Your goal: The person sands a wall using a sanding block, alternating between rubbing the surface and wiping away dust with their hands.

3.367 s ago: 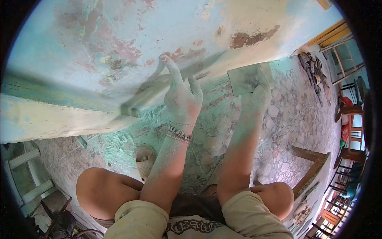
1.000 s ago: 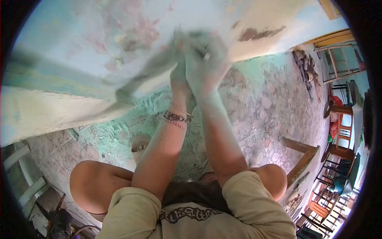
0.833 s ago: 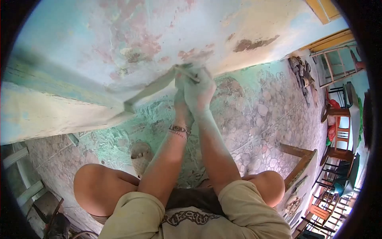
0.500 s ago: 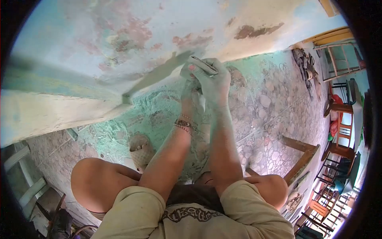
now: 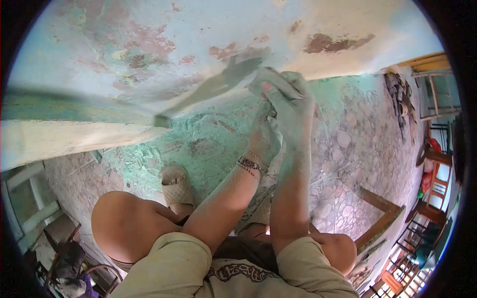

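Note:
A folded grey sheet that looks like sandpaper (image 5: 257, 82) is pinched in my right hand (image 5: 295, 111), close to the painted wall (image 5: 208, 30). Pale dust coats this hand and its forearm. My left hand (image 5: 268, 133), with bracelets at the wrist, is raised just below and beside the right one. Its fingers are largely hidden, so I cannot see whether they grip the sheet too. Worn brownish patches (image 5: 338, 43) mark the wall's pale blue and cream paint.
Greenish dust covers the stone-patterned floor (image 5: 343, 139) along the wall. A ledge (image 5: 74, 134) juts out at left. My sandalled foot (image 5: 176, 186) is below it. A wooden frame (image 5: 380, 213) lies at right, with chairs (image 5: 437, 186) beyond. Several objects sit at lower left (image 5: 69, 260).
Both hands have shifted right in view, with the folded sheet still in the right hand. The view has turned slightly, and the shadow on the wall has moved along with the hands.

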A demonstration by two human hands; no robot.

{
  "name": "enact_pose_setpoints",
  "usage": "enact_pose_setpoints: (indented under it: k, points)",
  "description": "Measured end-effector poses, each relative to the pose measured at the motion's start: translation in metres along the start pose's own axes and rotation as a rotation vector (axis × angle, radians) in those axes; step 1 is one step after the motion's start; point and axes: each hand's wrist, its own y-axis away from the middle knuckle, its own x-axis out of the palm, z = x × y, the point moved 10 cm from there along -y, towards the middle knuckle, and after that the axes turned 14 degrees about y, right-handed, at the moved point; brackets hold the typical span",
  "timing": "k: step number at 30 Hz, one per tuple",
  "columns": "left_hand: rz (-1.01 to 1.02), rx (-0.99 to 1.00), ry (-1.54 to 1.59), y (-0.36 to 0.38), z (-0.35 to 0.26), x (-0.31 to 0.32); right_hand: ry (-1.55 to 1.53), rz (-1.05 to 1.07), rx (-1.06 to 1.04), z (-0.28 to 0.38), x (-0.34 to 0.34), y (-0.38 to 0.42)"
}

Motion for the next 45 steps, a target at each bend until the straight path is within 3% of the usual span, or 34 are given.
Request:
enact_pose_setpoints:
  k: [4,6,10,12,14,16,21,24,27,28,32,34,37,39,41,43,45]
  points:
    - [-0.142,-0.078,0.599,-0.003,-0.013,0.007,-0.267,-0.017,-0.25,0.049,-0.004,-0.014]
    - [-0.188,-0.134,0.679,-0.002,-0.018,0.011,-0.265,-0.02,-0.331,0.069,-0.009,-0.024]
    - [-0.432,0.074,0.364,0.012,-0.054,-0.018,-0.195,0.06,-0.442,0.115,0.008,-0.034]
    - [-0.482,0.325,0.396,0.018,-0.089,-0.013,-0.002,0.153,-0.597,0.148,0.02,-0.033]
    - [-0.534,0.387,0.374,0.026,-0.105,-0.008,0.242,0.277,-0.786,0.172,0.027,-0.024]
    - [-0.577,0.429,0.363,0.037,-0.114,-0.008,0.278,0.44,-0.873,0.177,0.04,-0.011]
    - [-0.652,0.451,0.352,0.064,-0.13,0.002,0.205,0.534,-0.682,0.152,0.05,0.002]
    - [-0.403,0.259,0.747,0.038,-0.102,0.008,0.203,0.484,-0.541,0.13,0.044,0.012]
    - [-0.299,0.283,0.816,0.034,-0.098,0.022,0.12,0.441,-0.333,0.09,0.036,0.016]
    - [-0.256,0.32,0.744,0.041,-0.095,0.019,0.206,0.467,-0.393,0.091,0.037,0.016]
    - [-0.084,0.166,0.81,0.058,-0.058,0.027,0.493,0.513,-0.317,0.075,0.028,0.031]
    - [0.006,0.241,0.759,0.055,-0.048,0.029,0.542,0.442,-0.324,0.08,0.015,0.049]
    - [0.125,0.148,0.83,0.055,-0.064,0.044,0.548,0.332,-0.218,0.084,-0.003,0.053]
    - [-0.008,0.087,0.932,0.06,-0.087,0.041,0.592,0.321,-0.19,0.101,0.005,0.061]
    - [-0.344,0.113,1.025,0.072,-0.111,0.022,0.707,0.387,-0.26,0.136,0.047,0.061]
    - [-0.346,0.291,0.836,0.073,-0.152,-0.009,0.719,0.34,-0.523,0.166,0.091,0.065]
    - [-0.326,0.413,0.778,0.077,-0.195,-0.03,0.63,0.421,-0.384,0.164,0.126,0.067]
